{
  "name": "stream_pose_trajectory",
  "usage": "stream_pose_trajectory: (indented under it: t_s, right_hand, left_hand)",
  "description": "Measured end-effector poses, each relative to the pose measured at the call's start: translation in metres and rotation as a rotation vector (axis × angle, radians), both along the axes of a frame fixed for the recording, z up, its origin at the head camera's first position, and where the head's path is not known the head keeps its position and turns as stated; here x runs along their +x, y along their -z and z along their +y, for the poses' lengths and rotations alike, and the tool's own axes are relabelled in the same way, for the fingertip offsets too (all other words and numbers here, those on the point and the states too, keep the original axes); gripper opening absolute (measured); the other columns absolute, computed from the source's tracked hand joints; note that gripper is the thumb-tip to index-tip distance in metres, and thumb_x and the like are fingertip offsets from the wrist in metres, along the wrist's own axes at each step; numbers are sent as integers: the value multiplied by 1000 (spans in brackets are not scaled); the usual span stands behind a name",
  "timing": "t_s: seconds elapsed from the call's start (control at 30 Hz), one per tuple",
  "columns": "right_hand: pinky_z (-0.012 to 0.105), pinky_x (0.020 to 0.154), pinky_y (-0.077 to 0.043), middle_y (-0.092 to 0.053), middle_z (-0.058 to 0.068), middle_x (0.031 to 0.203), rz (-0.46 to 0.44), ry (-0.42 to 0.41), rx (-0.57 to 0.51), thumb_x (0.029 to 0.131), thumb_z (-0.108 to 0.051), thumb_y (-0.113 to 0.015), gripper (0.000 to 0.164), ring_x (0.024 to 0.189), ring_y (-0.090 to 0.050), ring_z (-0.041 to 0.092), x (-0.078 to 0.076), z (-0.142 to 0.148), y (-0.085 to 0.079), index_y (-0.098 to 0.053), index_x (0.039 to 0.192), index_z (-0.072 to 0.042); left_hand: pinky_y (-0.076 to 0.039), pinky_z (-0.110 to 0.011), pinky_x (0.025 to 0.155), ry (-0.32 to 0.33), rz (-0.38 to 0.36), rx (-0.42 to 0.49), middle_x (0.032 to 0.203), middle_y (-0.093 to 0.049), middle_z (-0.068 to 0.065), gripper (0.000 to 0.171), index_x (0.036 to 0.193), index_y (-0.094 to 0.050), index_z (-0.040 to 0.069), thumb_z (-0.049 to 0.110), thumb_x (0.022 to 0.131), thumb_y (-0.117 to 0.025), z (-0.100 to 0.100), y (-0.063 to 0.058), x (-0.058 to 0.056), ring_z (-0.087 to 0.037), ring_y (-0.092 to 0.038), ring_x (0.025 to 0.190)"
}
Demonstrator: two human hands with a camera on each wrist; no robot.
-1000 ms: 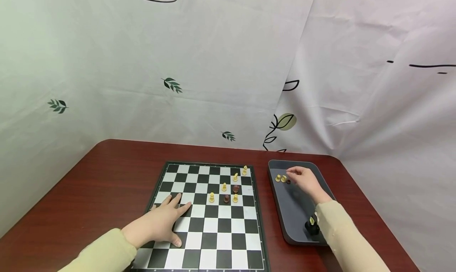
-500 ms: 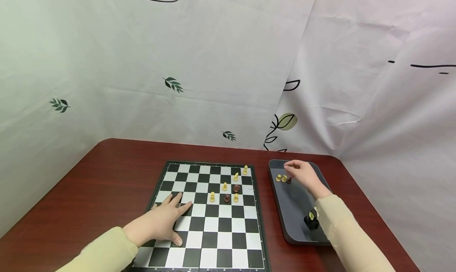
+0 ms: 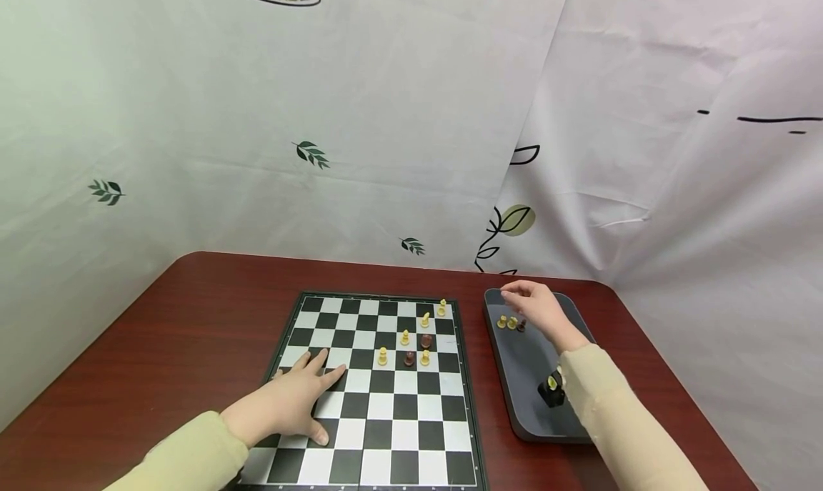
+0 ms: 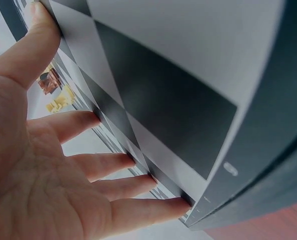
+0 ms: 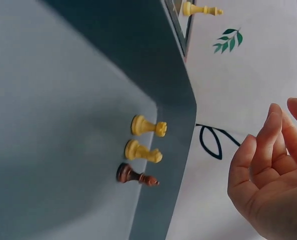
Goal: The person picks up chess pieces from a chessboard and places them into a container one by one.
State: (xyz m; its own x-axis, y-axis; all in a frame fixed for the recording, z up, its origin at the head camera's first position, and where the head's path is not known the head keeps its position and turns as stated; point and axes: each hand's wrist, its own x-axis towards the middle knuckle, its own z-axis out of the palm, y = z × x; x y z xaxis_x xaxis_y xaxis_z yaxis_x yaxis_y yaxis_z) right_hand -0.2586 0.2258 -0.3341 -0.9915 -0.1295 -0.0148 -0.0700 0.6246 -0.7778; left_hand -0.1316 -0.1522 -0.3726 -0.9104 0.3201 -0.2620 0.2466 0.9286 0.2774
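My left hand (image 3: pixel 286 402) rests spread on the left side of the chessboard (image 3: pixel 379 405), fingertips touching its squares in the left wrist view. Above the far end of the grey tray (image 3: pixel 508 405), my right hand (image 3: pixel 536 306) holds nothing, its fingers loosely bent with the thumb near them. Inside the tray below it, a yellow rook (image 5: pixel 149 126), a yellow knight (image 5: pixel 143 151) and a brown bishop (image 5: pixel 137 175) stand upright in a row. On the board's far right squares are several yellow pieces, including a pawn (image 3: pixel 404 337), and two brown pieces, one a pawn (image 3: pixel 409 359).
The board and tray stand side by side on a dark red table (image 3: pixel 161 341). Behind the table hangs a pale curtain (image 3: pixel 386 155) with leaf prints. A black wrist camera (image 3: pixel 551 391) is worn under my right wrist, above the tray.
My right hand has moved left and slightly up, away from the brown bishop, which now shows uncovered beside the yellow pieces in the tray. The left hand has stayed in place.
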Motion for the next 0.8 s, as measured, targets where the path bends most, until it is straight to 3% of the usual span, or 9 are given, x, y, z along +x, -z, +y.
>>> stream_pose_trajectory:
  t_s: [0.17, 0.4, 0.63, 0.8]
  right_hand:
    - [39, 76, -49, -61, 21, 110, 5, -3, -4, 97, -21, -53, 34, 95, -57, 33, 0, -8, -2, -59, 120, 4]
    - [42, 79, -48, -62, 15, 105, 17, -13, -18, 96, -20, -54, 29, 92, -56, 32, -6, -24, 0, -62, 116, 0]
    - [47, 90, -48, -64, 18, 107, 5, -20, -43, 96, -21, -55, 30, 95, -59, 30, -10, -41, 3, -62, 117, -1]
    - [45, 87, -49, -63, 20, 108, -6, -22, -52, 95, -20, -56, 31, 94, -60, 28, -13, -53, 7, -62, 118, 1]
  left_hand:
    - [-29, -77, 89, -1, -2, 2, 147, -31, -30, 105, 141, -47, 10, 47, 50, -86, 0, 0, 0, -57, -27, 132]
    - [-30, -76, 89, -4, -7, 1, 147, -31, -30, 106, 141, -47, 10, 47, 50, -86, 0, 0, 0, -56, -27, 132]
    - [-30, -76, 89, -7, -8, 6, 147, -31, -30, 106, 141, -47, 9, 47, 50, -86, 0, 0, 0, -56, -27, 132]
    - [-30, -76, 89, -2, -5, 7, 147, -31, -30, 106, 140, -47, 9, 47, 50, -86, 0, 1, 0, -56, -27, 132]
